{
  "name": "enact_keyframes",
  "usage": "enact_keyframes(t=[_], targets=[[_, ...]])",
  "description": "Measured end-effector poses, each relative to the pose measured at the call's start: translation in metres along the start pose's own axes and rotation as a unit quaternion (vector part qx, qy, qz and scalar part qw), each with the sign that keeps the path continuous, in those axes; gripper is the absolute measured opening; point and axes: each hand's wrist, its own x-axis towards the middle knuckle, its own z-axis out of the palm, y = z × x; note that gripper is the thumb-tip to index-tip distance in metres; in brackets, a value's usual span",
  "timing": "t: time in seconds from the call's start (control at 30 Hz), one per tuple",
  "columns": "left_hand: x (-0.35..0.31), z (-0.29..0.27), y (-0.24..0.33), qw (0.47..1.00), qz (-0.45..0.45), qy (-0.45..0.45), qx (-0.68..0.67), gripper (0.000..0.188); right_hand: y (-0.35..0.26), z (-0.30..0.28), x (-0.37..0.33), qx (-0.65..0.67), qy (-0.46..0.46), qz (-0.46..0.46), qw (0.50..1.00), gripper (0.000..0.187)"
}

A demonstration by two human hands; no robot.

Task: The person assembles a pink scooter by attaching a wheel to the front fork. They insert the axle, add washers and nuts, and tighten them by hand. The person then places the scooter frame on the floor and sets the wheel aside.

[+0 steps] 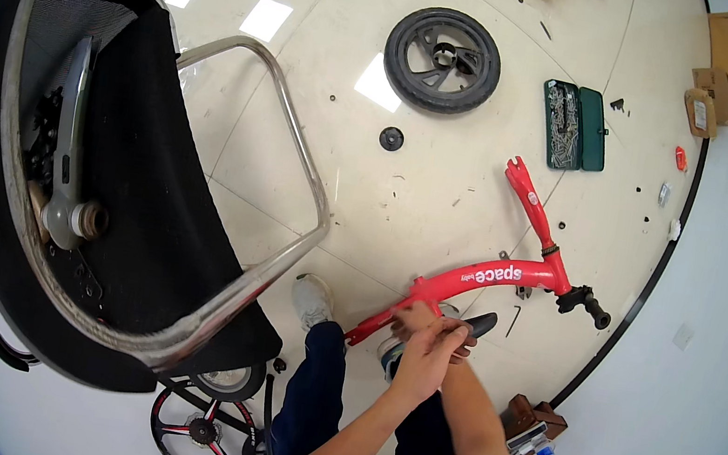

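A red balance-bike frame lies across my feet, its fork pointing up and away, its handlebar grip at the right. Over the frame's rear part, my two hands meet. My left hand is in front, fingers pinched together; whatever they hold is too small to make out. Partly hidden behind it, my right hand crosses to the left, close to the red tube, its fingers blurred. A black saddle shows just right of my hands. One hex key rests on the floor beside the frame.
A chair with a metal armrest stands left, with a power tool on it. Beyond the frame lie a black wheel, a round black cap and an open green box of screws. Small parts dot the floor. Another wheel is lower left.
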Motion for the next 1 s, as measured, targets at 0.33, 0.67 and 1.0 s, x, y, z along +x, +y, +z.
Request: enact_keyframes(t=[0.33,0.67,1.0], targets=[[-0.015,-0.041,0.067,0.997,0.018,0.075,0.002,0.023,-0.223,-0.197,0.124,-0.371,0.401,-0.195,0.815,0.063],[-0.033,-0.058,0.112,0.963,0.074,0.082,0.246,0.022,-0.239,-0.173,0.177,-0.432,0.46,-0.155,0.76,0.066],[-0.067,-0.025,0.072,0.935,0.167,0.026,0.313,0.022,-0.177,-0.128,0.038,0.018,0.435,-0.353,0.828,0.064]])
